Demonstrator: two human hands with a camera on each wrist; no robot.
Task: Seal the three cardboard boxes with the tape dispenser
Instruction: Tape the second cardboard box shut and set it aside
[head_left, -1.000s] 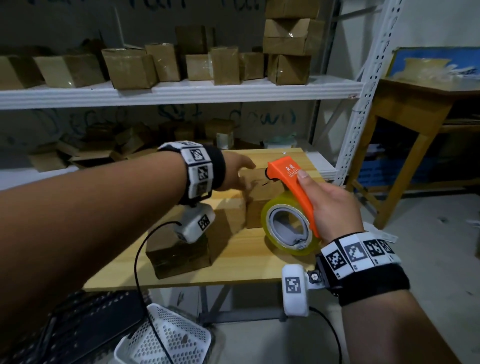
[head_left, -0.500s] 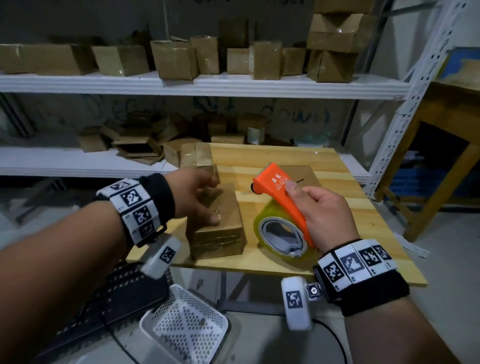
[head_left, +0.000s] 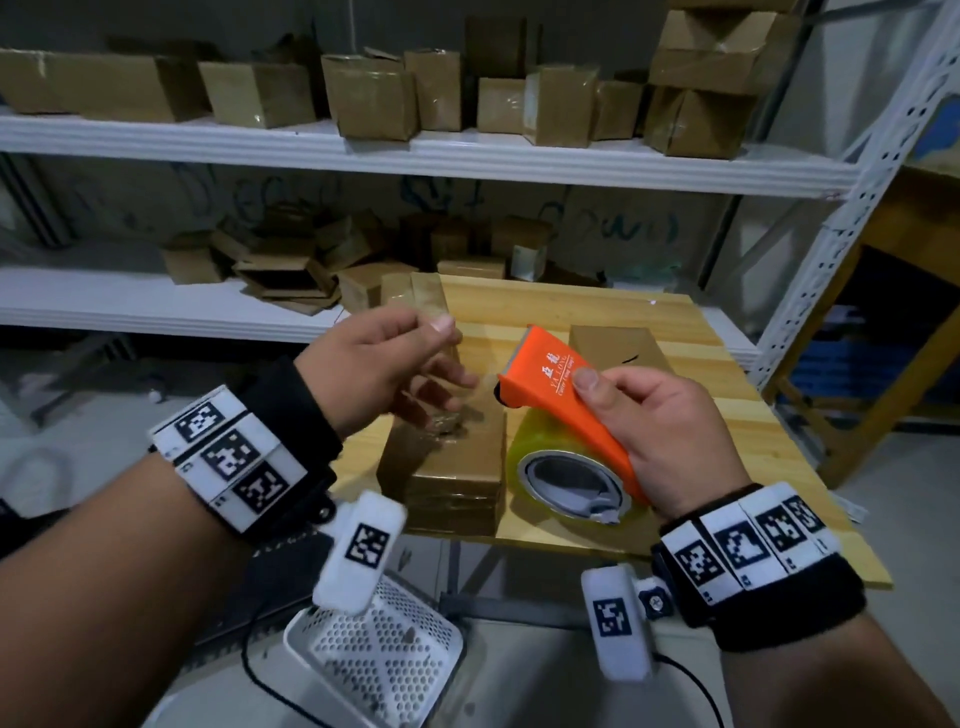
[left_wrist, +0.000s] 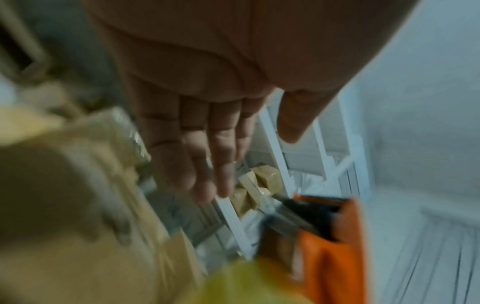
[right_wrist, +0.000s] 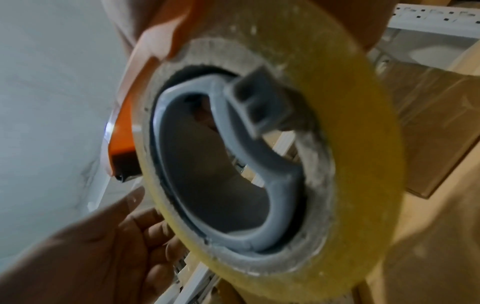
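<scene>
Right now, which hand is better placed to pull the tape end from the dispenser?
Left. The left hand is free, fingers relaxed, raised beside the dispenser head. The right hand already grips the dispenser above the box.

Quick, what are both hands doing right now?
Left hand: open, fingers relaxed, holding nothing, raised above the brown cardboard box.
Right hand: gripping the orange tape dispenser.

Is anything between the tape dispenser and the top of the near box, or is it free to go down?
Only the left hand, raised open above the near box beside the tape dispenser that the right hand grips. Nothing else visibly lies on the box's top.
</scene>
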